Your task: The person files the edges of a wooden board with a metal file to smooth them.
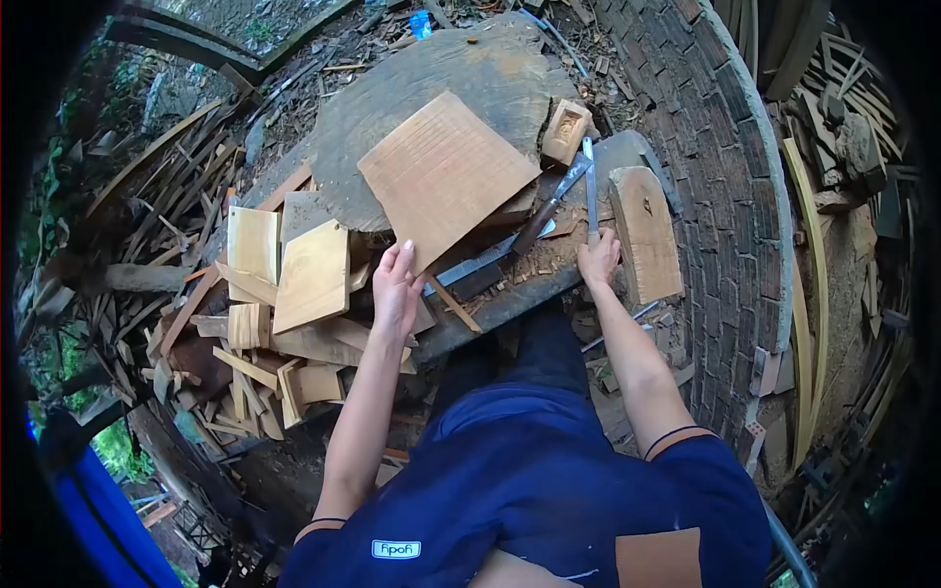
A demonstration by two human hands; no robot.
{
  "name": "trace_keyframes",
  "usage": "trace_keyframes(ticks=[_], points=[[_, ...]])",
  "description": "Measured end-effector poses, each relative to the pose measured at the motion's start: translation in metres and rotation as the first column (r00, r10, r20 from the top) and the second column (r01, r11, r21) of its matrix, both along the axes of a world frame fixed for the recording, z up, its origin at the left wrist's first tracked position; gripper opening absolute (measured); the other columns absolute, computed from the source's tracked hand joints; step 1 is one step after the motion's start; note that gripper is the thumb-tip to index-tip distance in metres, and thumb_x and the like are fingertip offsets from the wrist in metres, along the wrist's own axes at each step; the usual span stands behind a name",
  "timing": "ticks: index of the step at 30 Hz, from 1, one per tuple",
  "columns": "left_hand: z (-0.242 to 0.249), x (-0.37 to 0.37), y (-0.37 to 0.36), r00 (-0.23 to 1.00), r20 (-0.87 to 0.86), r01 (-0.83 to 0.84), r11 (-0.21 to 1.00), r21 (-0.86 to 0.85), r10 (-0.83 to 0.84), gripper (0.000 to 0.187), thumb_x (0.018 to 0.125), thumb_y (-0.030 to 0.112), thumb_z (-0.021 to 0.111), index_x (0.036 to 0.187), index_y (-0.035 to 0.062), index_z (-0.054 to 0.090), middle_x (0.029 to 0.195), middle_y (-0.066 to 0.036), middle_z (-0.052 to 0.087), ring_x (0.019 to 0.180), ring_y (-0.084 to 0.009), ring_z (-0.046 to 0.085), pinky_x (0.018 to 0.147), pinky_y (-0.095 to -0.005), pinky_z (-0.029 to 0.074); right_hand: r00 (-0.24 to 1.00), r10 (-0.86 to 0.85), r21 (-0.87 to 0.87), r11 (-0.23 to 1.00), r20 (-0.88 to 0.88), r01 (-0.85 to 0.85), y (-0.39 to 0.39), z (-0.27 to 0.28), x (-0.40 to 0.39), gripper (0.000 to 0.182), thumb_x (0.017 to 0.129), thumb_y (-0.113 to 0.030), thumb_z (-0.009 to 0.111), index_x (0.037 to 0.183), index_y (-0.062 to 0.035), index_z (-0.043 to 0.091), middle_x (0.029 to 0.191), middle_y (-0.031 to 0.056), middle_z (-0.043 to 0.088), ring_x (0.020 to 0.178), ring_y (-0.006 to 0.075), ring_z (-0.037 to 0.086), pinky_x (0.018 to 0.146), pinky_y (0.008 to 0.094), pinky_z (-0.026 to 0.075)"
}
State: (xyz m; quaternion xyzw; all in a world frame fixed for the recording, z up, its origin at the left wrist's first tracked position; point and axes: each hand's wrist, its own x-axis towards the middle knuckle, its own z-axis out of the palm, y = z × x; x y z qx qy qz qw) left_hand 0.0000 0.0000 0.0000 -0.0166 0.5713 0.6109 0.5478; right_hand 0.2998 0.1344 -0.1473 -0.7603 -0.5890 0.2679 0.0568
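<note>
Brown wood is filling the frame's centre: I am pinching the lower corner of a flat board [446, 176] between the fingers of my left hand [395, 287], the board overlapping the stump [361, 120] in view. Right of centre, my right hand [600, 260] is gripping the end of a slim metal tool [592, 196], a wooden-handled blade [535, 229] lying to its left.

Navy shirt [578, 490], orange-trimmed sleeves [711, 480]

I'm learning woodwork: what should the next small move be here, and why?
Probably lift the long blade clear of the dark-handled tool: the two lie close together, the right hand grips the blade's near end, and the left hand holds the board by its corner.
</note>
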Motion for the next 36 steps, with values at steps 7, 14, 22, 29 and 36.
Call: trace_keyframes(ticks=[7, 14, 22, 29, 36], points=[[-0.014, 0.009, -0.001, 0.992, -0.105, -0.063, 0.998, 0.028, 0.066, 0.024, 0.092, 0.017, 0.064, 0.110, 0.0039, 0.053, 0.106, -0.007, 0.063, 0.096, -0.0170, 0.064, 0.084, -0.0374, 0.057, 0.944, -0.061, 0.145, 0.983, -0.325, 0.114, -0.013, 0.050, -0.001, 0.037, 0.088, -0.020, 0.052, 0.122, -0.0067, 0.045, 0.112, 0.0246, 0.058, 0.103, 0.0441, 0.057, 0.090, 0.0480, 0.042], [-0.008, 0.042, -0.001, 0.992, 0.007, -0.129, 0.989, 0.073, 0.128, 0.028, 0.095, 0.017, 0.059, 0.117, 0.0032, 0.049, 0.116, -0.009, 0.060, 0.108, -0.0195, 0.060, 0.096, -0.0422, 0.051, 0.899, 0.239, 0.497, 0.867, -0.367, -0.028, -0.037, 0.130, -0.017, 0.047, 0.098, -0.015, 0.038, 0.142, 0.0011, 0.032, 0.135, 0.0264, 0.048, 0.122, 0.0401, 0.051, 0.101, 0.0426, 0.039], [-0.003, 0.052, 0.018, 0.998, 0.006, -0.063, 0.994, 0.094, 0.063, 0.030, 0.095, 0.018, 0.059, 0.116, -0.0006, 0.049, 0.114, -0.010, 0.060, 0.101, -0.0191, 0.063, 0.088, -0.0377, 0.057, 0.677, 0.704, 0.443, 0.687, -0.213, -0.576, -0.037, 0.189, -0.066, 0.051, 0.087, -0.004, 0.047, 0.137, -0.0131, 0.043, 0.112, 0.0162, 0.055, 0.093, 0.0391, 0.061, 0.077, 0.0482, 0.051], [-0.002, 0.052, 0.014, 0.999, -0.037, -0.025, 0.997, 0.070, 0.028, 0.030, 0.094, 0.016, 0.061, 0.116, -0.0010, 0.049, 0.108, -0.010, 0.063, 0.095, -0.0176, 0.064, 0.084, -0.0349, 0.058, 0.643, 0.762, 0.401, 0.566, 0.080, -0.721, -0.030, 0.196, -0.078, 0.068, 0.079, -0.002, 0.051, 0.143, -0.0191, 0.040, 0.091, 0.0135, 0.046, 0.086, 0.0334, 0.055, 0.072, 0.0471, 0.050], [-0.003, 0.048, 0.007, 0.998, -0.066, 0.019, 0.996, 0.090, -0.013, 0.036, 0.094, 0.014, 0.060, 0.123, -0.0008, 0.044, 0.110, -0.012, 0.062, 0.096, -0.0183, 0.064, 0.082, -0.0343, 0.058, 0.571, 0.821, 0.275, 0.544, 0.021, -0.792, -0.016, 0.200, -0.081, 0.055, 0.093, -0.018, 0.052, 0.145, -0.0238, 0.037, 0.088, 0.0121, 0.055, 0.080, 0.0320, 0.061, 0.066, 0.0437, 0.051]])
